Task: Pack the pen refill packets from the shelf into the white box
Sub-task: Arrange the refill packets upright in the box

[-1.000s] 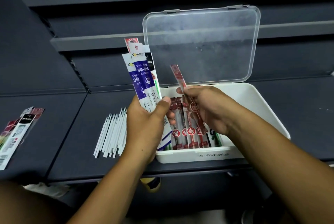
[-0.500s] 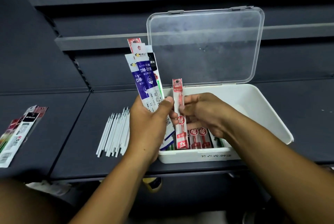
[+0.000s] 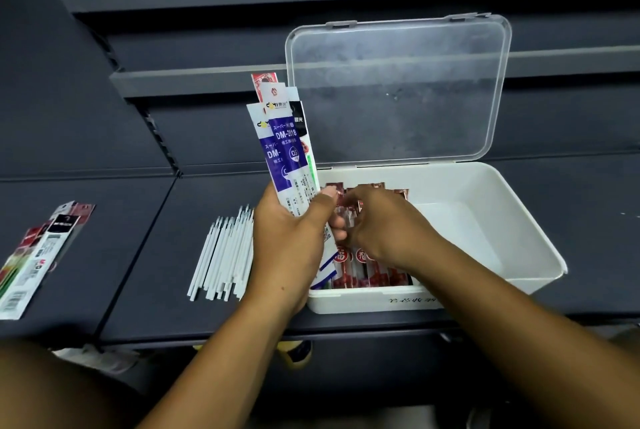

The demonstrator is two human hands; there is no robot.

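Note:
The white box (image 3: 512, 221) stands on the dark shelf with its clear lid (image 3: 398, 89) propped open behind it. Several red refill packets (image 3: 360, 269) lie side by side in its left half. My left hand (image 3: 291, 238) grips an upright fan of blue-and-white refill packets (image 3: 284, 144) just left of the box. My right hand (image 3: 384, 224) is down inside the box over the red packets, fingers curled on one of them next to my left thumb.
A row of loose white refill sticks (image 3: 225, 255) lies on the shelf left of the box. More packets (image 3: 38, 255) lie at the far left. The right half of the box holds nothing. Grey shelf tiers rise behind.
The red packet my right hand held upright has come down flat among the others in the box. My left hand has kept its fan of packets in place.

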